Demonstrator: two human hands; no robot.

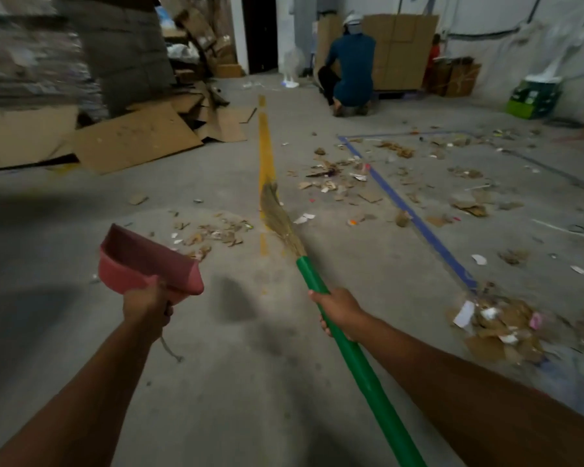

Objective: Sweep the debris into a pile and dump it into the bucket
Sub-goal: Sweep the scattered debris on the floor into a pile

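Note:
My left hand [147, 306] grips the handle of a red dustpan [142, 261], held above the floor with its mouth facing away from me. My right hand [338, 308] grips the green handle of a broom [361, 372]; its straw bristles [277, 217] point forward over the yellow floor line [265, 153]. Scattered debris [341, 180] of cardboard bits and paper lies ahead right. A small patch of debris [213, 232] sits just beyond the dustpan. A larger pile [499, 326] lies at the right. No bucket is visible.
Flattened cardboard sheets [132, 139] lie at the left by stacked boxes. A person [351, 69] crouches at the back near upright cardboard. Blue tape [408, 210] marks the concrete floor. A green box [533, 97] stands at the far right.

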